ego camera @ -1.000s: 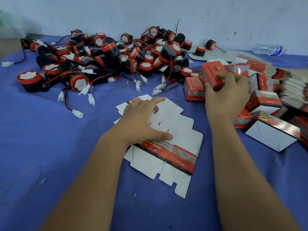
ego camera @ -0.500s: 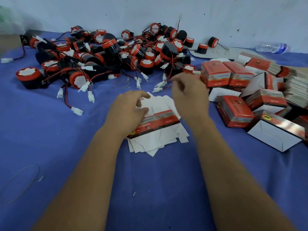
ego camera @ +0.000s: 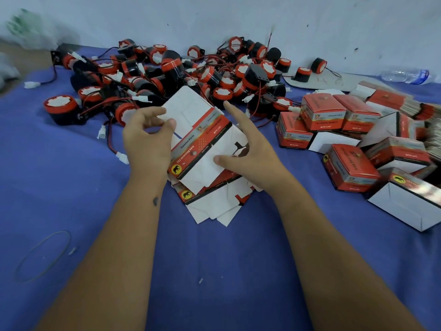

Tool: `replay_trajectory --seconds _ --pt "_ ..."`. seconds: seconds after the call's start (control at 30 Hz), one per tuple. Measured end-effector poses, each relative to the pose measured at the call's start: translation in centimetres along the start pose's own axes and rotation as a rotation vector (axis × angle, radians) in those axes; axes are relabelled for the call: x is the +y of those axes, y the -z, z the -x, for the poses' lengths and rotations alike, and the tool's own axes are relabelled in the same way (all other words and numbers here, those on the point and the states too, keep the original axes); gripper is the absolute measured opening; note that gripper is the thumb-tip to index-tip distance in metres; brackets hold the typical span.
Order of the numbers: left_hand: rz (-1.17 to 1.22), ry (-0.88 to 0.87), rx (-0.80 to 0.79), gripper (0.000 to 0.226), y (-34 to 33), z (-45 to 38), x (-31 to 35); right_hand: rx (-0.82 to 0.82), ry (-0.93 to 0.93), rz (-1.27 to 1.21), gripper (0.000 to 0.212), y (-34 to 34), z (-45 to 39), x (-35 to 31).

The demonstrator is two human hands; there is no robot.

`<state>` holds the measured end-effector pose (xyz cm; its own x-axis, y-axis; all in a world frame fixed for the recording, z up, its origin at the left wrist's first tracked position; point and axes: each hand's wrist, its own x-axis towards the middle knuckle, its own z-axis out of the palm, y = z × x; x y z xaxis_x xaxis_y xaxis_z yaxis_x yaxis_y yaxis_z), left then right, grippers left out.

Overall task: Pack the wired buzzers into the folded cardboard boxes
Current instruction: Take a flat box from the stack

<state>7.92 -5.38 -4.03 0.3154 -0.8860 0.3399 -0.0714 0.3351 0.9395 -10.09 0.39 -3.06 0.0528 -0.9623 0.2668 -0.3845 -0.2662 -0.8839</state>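
A flat unfolded cardboard box blank (ego camera: 200,134), white with a red printed band, is lifted off the blue cloth between my hands. My left hand (ego camera: 148,134) pinches its left edge between thumb and fingers. My right hand (ego camera: 248,149) lies against its right side with fingers nearly straight and the thumb pressing the white flap. More flat blanks (ego camera: 214,201) lie beneath it. A heap of black and red wired buzzers (ego camera: 181,77) with white plugs fills the cloth behind. Folded red boxes (ego camera: 322,115) are stacked at the right.
An open white-sided box (ego camera: 410,206) lies at the right edge. A bundle of flat blanks (ego camera: 424,111) and a plastic water bottle (ego camera: 405,76) sit at the far right. A rubber band (ego camera: 43,256) lies near left. The white wall closes the back.
My right hand set a folded box on the stack at the right and came back to the centre. Both hands have lifted one flat blank off the pile.
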Motion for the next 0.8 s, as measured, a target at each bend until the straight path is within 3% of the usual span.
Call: replay_trajectory --seconds 0.13,0.2,0.27,0.37,0.5,0.7,0.8 --pt "0.428 0.364 0.002 0.012 0.4 -0.3 0.8 0.013 0.045 0.101 0.065 -0.3 0.0 -0.6" --pt "0.722 0.485 -0.116 0.003 0.6 -0.5 1.3 0.046 0.036 0.113 0.06 -0.4 0.1 -0.7" --pt "0.901 0.514 -0.258 0.019 0.7 -0.4 1.6 0.095 0.029 0.11 0.059 -0.5 0.1 -0.8" --pt "0.828 0.475 -0.36 0.038 0.4 0.2 1.8 0.125 0.021 0.13 0.06 -0.2 0.0 -0.5" --pt "0.643 0.456 -0.316 0.057 0.0 0.4 1.7 0.1 0.022 0.271 0.062 0.2 0.0 0.0" --pt "0.463 0.456 -0.286 0.061 0.1 -0.1 1.0 0.212 0.229 0.729 0.034 0.2 -0.2 0.4" --pt "0.434 0.431 -0.283 0.057 -0.3 0.4 1.1 0.308 0.343 0.921 0.036 -0.1 -0.4 0.1"
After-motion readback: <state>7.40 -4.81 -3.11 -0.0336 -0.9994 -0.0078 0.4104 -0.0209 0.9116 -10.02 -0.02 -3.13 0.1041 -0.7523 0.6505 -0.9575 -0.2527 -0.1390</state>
